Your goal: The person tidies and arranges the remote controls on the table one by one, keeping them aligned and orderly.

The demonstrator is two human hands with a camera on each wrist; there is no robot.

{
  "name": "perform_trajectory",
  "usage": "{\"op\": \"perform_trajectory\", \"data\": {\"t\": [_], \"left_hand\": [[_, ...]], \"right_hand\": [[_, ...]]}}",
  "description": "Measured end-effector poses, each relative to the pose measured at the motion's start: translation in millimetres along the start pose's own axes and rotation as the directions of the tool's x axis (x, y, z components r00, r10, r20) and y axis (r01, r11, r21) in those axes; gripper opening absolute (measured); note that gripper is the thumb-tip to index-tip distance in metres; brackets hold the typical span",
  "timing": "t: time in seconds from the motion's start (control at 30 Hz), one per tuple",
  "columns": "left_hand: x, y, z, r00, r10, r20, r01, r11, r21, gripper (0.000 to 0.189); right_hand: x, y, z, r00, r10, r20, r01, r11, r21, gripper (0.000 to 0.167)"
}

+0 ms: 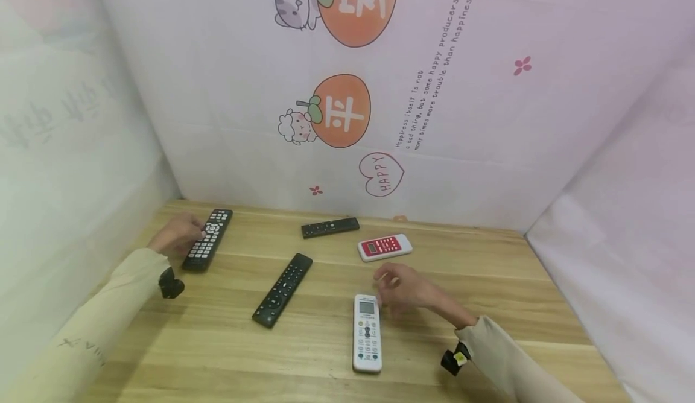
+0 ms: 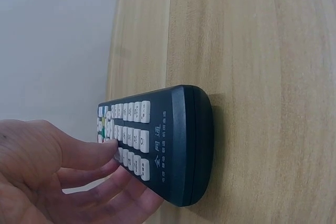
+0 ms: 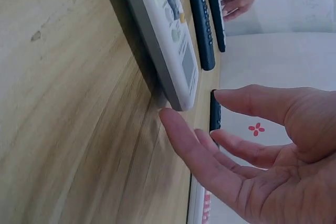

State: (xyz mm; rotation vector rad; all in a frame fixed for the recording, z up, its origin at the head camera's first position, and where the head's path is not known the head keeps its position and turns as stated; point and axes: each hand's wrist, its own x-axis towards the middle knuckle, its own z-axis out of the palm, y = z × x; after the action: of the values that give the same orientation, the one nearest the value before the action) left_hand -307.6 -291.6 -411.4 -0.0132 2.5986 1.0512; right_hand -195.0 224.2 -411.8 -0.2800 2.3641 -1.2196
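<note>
At the far left of the table, my left hand [image 1: 180,233] holds a black remote control with white buttons [image 1: 199,262]. In the left wrist view its thumb [image 2: 89,153] presses on the buttons while the other fingers reach around the side of the remote's dark body [image 2: 181,145]. My right hand [image 1: 408,288] hovers beside the top end of a white remote control with a small screen [image 1: 367,336]. The right wrist view has its fingers spread and loosely bent, nothing between them, one fingertip [image 3: 167,114] close to the white remote's end [image 3: 185,98].
A long black remote [image 1: 282,290] lies slantwise mid-table. Farther back are a smaller black remote [image 1: 330,227] and a white remote with a red face [image 1: 404,246]. Printed cloth [image 1: 244,119] walls off the back and both sides of the wooden table [image 1: 217,342].
</note>
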Motion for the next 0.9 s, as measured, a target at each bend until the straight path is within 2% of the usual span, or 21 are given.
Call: {"op": "perform_trajectory", "data": {"t": [0.13,0.33,0.5,0.57,0.73,0.8,0.9], "left_hand": [[1.7,-1.1,-1.7,1.000,0.004,0.001,-0.004,1.000,0.021,0.053],[3.3,-1.4,-1.9,1.000,0.006,-0.003,-0.006,0.999,0.035,0.053],[3.5,-2.5,0.1,1.000,-0.001,0.001,0.001,1.000,0.004,0.051],[4.2,-3.8,0.5,1.000,-0.008,0.002,0.008,1.000,-0.009,0.050],[2.9,-3.9,-0.2,1.000,-0.014,0.000,0.014,1.000,-0.015,0.050],[1.5,-2.7,-0.6,1.000,-0.017,-0.002,0.017,1.000,-0.015,0.050],[1.1,-1.7,0.8,1.000,-0.004,-0.005,0.004,1.000,0.009,0.051]], "right_hand": [[4.5,1.7,-1.7,0.999,-0.028,-0.042,0.029,1.000,0.006,0.035],[11.4,6.9,-9.5,0.989,-0.125,-0.074,0.126,0.992,0.002,0.033],[15.9,9.6,-14.7,0.975,-0.199,-0.101,0.190,0.978,-0.088,0.027],[18.6,10.4,-15.1,0.962,-0.248,-0.116,0.226,0.958,-0.177,0.023],[25.8,13.6,-13.2,0.927,-0.335,-0.171,0.259,0.897,-0.358,0.019],[26.1,13.9,-12.4,0.917,-0.353,-0.187,0.269,0.891,-0.366,0.020],[27.2,17.2,-13.6,0.885,-0.418,-0.206,0.318,0.864,-0.390,0.023]]}}
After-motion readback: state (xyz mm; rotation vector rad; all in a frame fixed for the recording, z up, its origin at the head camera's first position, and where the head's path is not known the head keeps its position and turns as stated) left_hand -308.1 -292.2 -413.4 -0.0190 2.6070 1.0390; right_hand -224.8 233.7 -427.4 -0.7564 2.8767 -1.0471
